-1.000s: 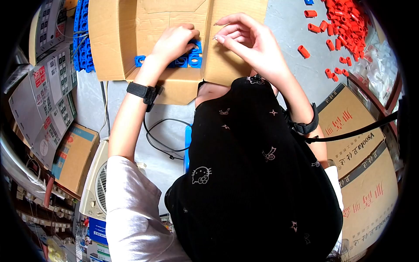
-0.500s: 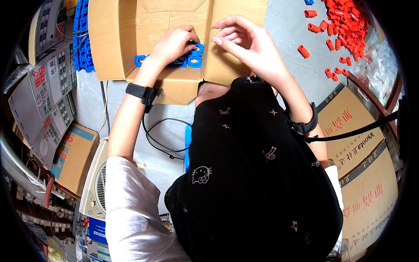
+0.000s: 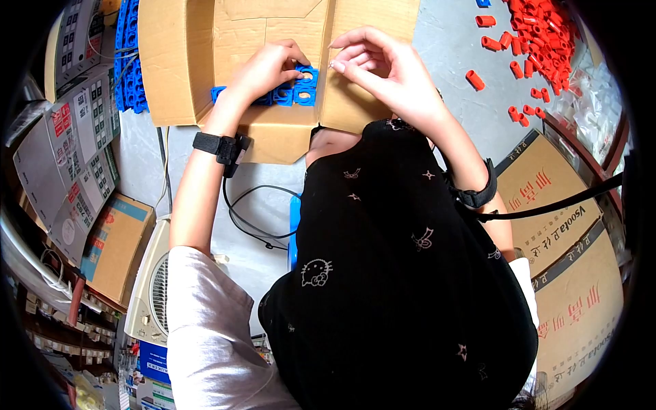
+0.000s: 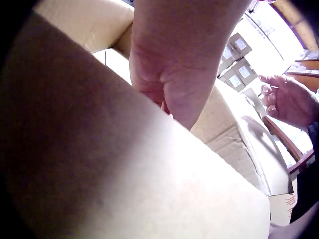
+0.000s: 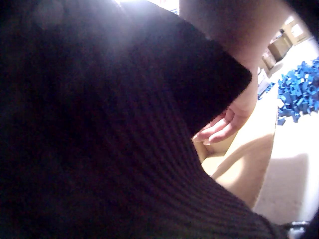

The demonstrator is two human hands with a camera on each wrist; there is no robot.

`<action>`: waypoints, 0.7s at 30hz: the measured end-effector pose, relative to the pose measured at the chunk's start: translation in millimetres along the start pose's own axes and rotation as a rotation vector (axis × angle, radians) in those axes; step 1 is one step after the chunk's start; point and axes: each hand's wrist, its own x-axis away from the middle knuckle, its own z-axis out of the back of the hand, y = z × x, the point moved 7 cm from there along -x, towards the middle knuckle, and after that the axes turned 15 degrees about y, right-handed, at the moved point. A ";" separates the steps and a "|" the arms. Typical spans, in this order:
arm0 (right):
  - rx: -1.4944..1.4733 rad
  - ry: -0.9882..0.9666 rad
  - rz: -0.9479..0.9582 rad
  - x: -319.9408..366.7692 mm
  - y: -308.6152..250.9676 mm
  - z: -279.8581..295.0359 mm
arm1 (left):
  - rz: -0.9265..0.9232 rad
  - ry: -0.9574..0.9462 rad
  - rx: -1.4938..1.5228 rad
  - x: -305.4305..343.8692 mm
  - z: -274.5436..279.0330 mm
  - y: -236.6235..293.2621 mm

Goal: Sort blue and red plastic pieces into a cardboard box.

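Inside the cardboard box (image 3: 266, 31), several blue plastic pieces (image 3: 305, 96) with round holes sit against the near wall. My left hand (image 3: 263, 72) reaches in over them, thumb and index finger pinching the edge of the upper right blue piece (image 3: 309, 76). The palm covers part of the row. Above the box's right flap my right hand (image 3: 386, 68) hovers with loosely bent fingers and holds nothing. In the left wrist view the left hand (image 4: 172, 84) is mostly hidden behind a box wall; dark cloth covers much of the right wrist view beside the right hand (image 5: 229, 122).
Red tubular pieces (image 3: 543, 41) lie in a pile on the floor at the upper right, several scattered nearer. Blue pieces (image 3: 130, 68) are stacked left of the box. Closed cartons (image 3: 547, 184) stand at the right, a beige fan unit (image 3: 154, 294) at the lower left. A black cable (image 3: 236, 215) loops on the floor.
My left hand has shifted slightly left and nearer, uncovering more of the blue pieces. The right hand has lowered slightly over the flap.
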 end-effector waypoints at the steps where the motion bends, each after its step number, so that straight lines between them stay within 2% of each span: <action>1: 0.005 0.002 0.003 0.0 0.1 0.1 | -0.026 0.004 0.028 -0.5 -1.8 0.6; 11: 0.039 -0.010 0.035 -2.8 -0.2 4.2 | -0.068 0.051 0.016 -0.4 -0.2 0.4; 13: 0.107 -0.024 0.076 -7.2 -2.5 13.8 | 0.020 0.147 0.037 -1.4 17.2 1.1; 16: 0.196 -0.010 0.211 -23.2 0.2 45.2 | -0.060 0.288 -0.075 -8.1 53.9 13.8; 17: 0.173 -0.012 -0.003 -29.5 -0.3 57.7 | -0.061 0.308 -0.117 -11.1 65.6 16.9; 18: 0.148 -0.016 -0.217 -32.6 -0.1 69.3 | -0.060 0.311 -0.024 -16.2 78.6 27.8; 20: 0.280 0.131 0.154 -58.7 4.8 104.8 | -0.086 0.395 0.009 -23.6 102.1 33.2; 21: 0.346 0.185 0.218 -70.4 9.9 121.7 | -0.136 0.396 0.229 -30.0 112.3 44.5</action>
